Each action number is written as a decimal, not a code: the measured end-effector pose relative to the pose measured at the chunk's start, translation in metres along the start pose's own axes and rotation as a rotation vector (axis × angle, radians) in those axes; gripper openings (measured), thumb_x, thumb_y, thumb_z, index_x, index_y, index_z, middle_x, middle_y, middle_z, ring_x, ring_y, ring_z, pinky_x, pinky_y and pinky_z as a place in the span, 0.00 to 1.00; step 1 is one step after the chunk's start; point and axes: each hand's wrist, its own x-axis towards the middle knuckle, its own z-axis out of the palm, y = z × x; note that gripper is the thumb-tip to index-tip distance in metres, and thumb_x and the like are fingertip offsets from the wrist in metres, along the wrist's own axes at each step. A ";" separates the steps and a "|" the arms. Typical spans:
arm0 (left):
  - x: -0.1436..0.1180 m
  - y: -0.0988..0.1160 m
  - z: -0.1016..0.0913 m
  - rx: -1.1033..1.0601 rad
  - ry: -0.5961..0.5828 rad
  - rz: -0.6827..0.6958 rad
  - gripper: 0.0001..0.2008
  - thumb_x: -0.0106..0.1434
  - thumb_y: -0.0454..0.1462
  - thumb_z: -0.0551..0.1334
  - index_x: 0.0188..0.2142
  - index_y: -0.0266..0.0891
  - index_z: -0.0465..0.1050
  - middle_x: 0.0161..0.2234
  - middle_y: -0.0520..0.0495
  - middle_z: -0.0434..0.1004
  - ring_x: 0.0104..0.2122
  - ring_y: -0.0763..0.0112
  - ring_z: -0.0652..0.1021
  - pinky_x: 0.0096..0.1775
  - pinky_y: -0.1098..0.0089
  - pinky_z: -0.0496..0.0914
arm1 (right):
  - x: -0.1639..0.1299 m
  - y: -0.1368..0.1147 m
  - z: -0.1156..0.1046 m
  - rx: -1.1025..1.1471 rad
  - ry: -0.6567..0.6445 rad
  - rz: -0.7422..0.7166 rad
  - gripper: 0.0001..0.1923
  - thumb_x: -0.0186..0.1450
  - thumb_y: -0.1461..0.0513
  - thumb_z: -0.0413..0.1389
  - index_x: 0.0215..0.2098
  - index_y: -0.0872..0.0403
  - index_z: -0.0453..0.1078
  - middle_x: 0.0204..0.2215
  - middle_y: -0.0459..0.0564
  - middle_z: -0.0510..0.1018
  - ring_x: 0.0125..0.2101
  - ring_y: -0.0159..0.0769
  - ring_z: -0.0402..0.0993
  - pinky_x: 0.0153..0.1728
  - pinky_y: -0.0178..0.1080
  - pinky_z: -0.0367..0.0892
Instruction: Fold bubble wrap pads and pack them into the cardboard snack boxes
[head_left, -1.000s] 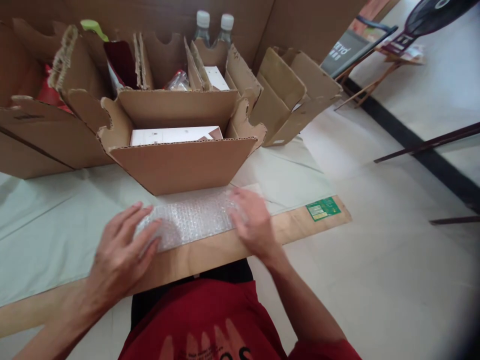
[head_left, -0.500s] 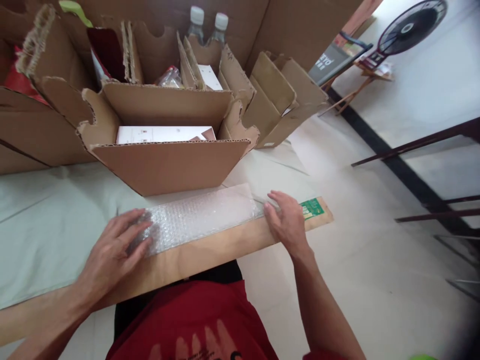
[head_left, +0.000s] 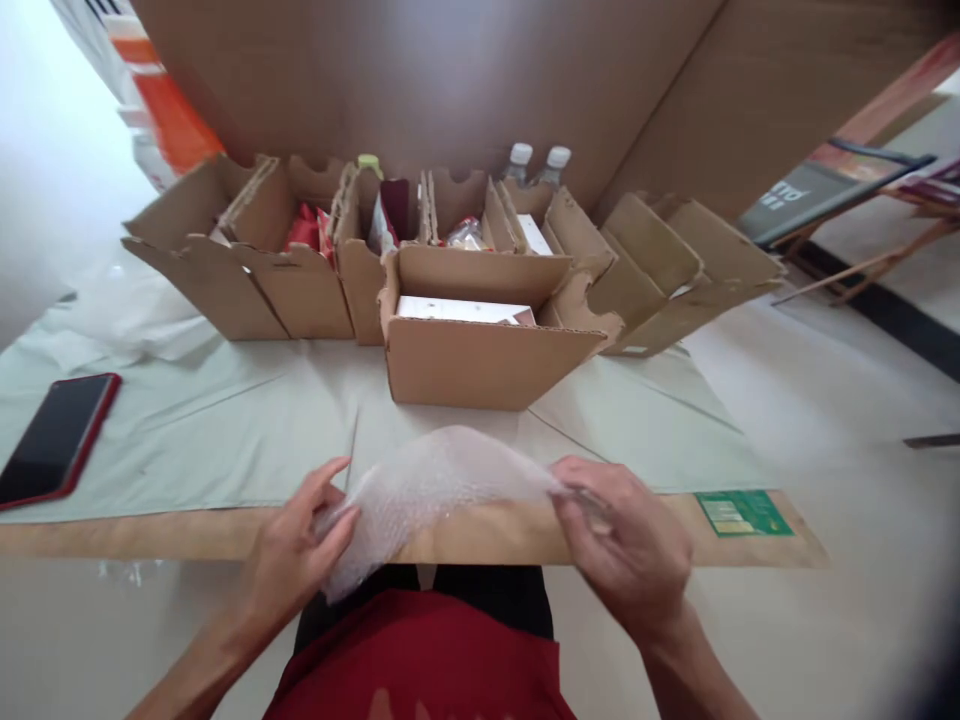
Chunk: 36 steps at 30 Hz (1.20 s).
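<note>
A sheet of clear bubble wrap (head_left: 431, 485) is lifted off the table edge and stretched between my hands. My left hand (head_left: 296, 545) pinches its left end. My right hand (head_left: 626, 545) grips its right end. Both hands hover over the wooden front edge of the table (head_left: 187, 535). Just beyond stands an open cardboard box (head_left: 480, 360) with a white flat box (head_left: 457, 310) inside.
Several more open cardboard boxes (head_left: 247, 270) line the back, with two capped bottles (head_left: 536, 165) behind them. A red-cased phone (head_left: 56, 435) lies at the left on the pale table cover. A green sticker (head_left: 742, 512) sits on the table edge at the right.
The bubble wrap lay flat under my hands; now both hands have picked it up by its ends. My view has tilted up and left, showing the phone and more boxes.
</note>
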 end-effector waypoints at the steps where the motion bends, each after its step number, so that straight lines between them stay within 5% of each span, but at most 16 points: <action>1: -0.014 -0.001 -0.006 -0.055 0.027 -0.081 0.25 0.68 0.46 0.63 0.63 0.42 0.69 0.31 0.53 0.80 0.29 0.70 0.80 0.35 0.71 0.75 | 0.016 -0.018 0.004 0.060 -0.043 -0.096 0.11 0.68 0.72 0.59 0.46 0.53 0.72 0.37 0.50 0.84 0.36 0.36 0.81 0.38 0.39 0.72; 4: -0.049 -0.013 -0.016 -0.230 0.143 -0.359 0.37 0.65 0.51 0.67 0.69 0.41 0.63 0.37 0.49 0.82 0.33 0.69 0.81 0.36 0.71 0.76 | 0.071 -0.058 0.038 0.148 -0.107 -0.373 0.08 0.70 0.73 0.56 0.42 0.56 0.71 0.35 0.51 0.83 0.33 0.35 0.77 0.35 0.40 0.67; 7: -0.060 -0.022 -0.016 -0.432 0.238 -0.577 0.44 0.61 0.56 0.69 0.71 0.42 0.61 0.45 0.44 0.84 0.42 0.63 0.83 0.40 0.70 0.77 | 0.131 -0.075 0.099 0.044 -0.084 -0.593 0.10 0.74 0.70 0.53 0.35 0.54 0.71 0.30 0.47 0.82 0.29 0.34 0.73 0.35 0.40 0.64; 9: -0.055 -0.023 -0.014 -0.522 0.272 -0.654 0.44 0.58 0.57 0.71 0.68 0.42 0.66 0.52 0.41 0.83 0.52 0.59 0.82 0.46 0.69 0.78 | 0.165 -0.079 0.138 -0.087 -0.103 -0.637 0.11 0.75 0.69 0.51 0.38 0.54 0.73 0.31 0.47 0.82 0.32 0.36 0.75 0.38 0.41 0.65; 12: -0.043 -0.023 -0.015 -0.648 0.254 -0.684 0.38 0.55 0.56 0.72 0.61 0.41 0.76 0.57 0.39 0.81 0.59 0.53 0.78 0.55 0.64 0.75 | 0.186 -0.081 0.169 -0.142 -0.139 -0.563 0.10 0.75 0.66 0.54 0.51 0.57 0.74 0.51 0.57 0.83 0.51 0.45 0.76 0.50 0.46 0.67; 15: -0.040 -0.028 -0.018 -0.837 0.196 -0.657 0.35 0.55 0.54 0.73 0.57 0.38 0.79 0.56 0.35 0.81 0.56 0.49 0.80 0.54 0.60 0.77 | 0.157 -0.071 0.158 0.013 -0.244 -0.473 0.14 0.75 0.65 0.54 0.57 0.56 0.72 0.60 0.59 0.78 0.59 0.47 0.72 0.56 0.49 0.67; 17: -0.046 -0.035 -0.022 -0.962 0.130 -0.609 0.33 0.56 0.50 0.74 0.58 0.38 0.78 0.57 0.34 0.80 0.57 0.48 0.80 0.54 0.60 0.77 | 0.116 -0.057 0.138 0.118 -0.387 -0.390 0.15 0.73 0.67 0.53 0.56 0.54 0.73 0.57 0.57 0.80 0.55 0.45 0.76 0.53 0.49 0.70; 20: -0.058 -0.045 -0.026 -1.072 -0.025 -0.538 0.33 0.57 0.42 0.72 0.62 0.41 0.75 0.60 0.35 0.78 0.59 0.48 0.78 0.56 0.61 0.76 | 0.049 -0.043 0.110 0.181 -0.610 -0.258 0.29 0.65 0.73 0.51 0.63 0.54 0.67 0.60 0.59 0.78 0.58 0.45 0.75 0.55 0.51 0.71; 24: -0.062 -0.045 -0.026 -1.066 -0.139 -0.541 0.35 0.57 0.34 0.68 0.66 0.45 0.72 0.62 0.37 0.77 0.60 0.50 0.78 0.59 0.58 0.75 | -0.009 -0.059 0.100 0.202 -0.724 -0.224 0.37 0.64 0.74 0.49 0.70 0.55 0.59 0.67 0.64 0.70 0.68 0.49 0.64 0.62 0.55 0.67; 28: -0.054 -0.032 -0.024 -1.117 -0.194 -0.560 0.32 0.59 0.37 0.67 0.64 0.46 0.73 0.59 0.36 0.78 0.55 0.51 0.81 0.50 0.60 0.80 | -0.026 -0.086 0.118 0.262 -0.700 -0.225 0.39 0.63 0.71 0.53 0.72 0.55 0.57 0.70 0.65 0.66 0.71 0.51 0.58 0.65 0.57 0.63; 31: -0.051 -0.025 -0.026 -1.239 -0.245 -0.550 0.35 0.57 0.39 0.67 0.65 0.46 0.72 0.61 0.34 0.76 0.51 0.51 0.83 0.42 0.60 0.82 | -0.031 -0.090 0.132 0.347 -0.622 -0.190 0.39 0.62 0.66 0.56 0.72 0.53 0.57 0.67 0.64 0.71 0.67 0.52 0.66 0.63 0.57 0.65; 34: -0.051 -0.027 -0.030 -1.188 -0.231 -0.518 0.39 0.56 0.41 0.67 0.68 0.47 0.66 0.60 0.34 0.75 0.49 0.51 0.82 0.41 0.57 0.82 | -0.030 -0.087 0.136 0.501 -0.471 -0.055 0.28 0.67 0.64 0.56 0.65 0.51 0.66 0.54 0.58 0.82 0.54 0.46 0.79 0.55 0.50 0.71; 36: -0.050 -0.030 -0.031 -0.930 -0.110 -0.512 0.36 0.59 0.43 0.67 0.67 0.47 0.67 0.54 0.36 0.79 0.46 0.55 0.82 0.43 0.59 0.81 | -0.023 -0.086 0.135 0.603 -0.442 0.105 0.17 0.71 0.63 0.54 0.56 0.50 0.73 0.47 0.53 0.85 0.47 0.42 0.82 0.51 0.45 0.73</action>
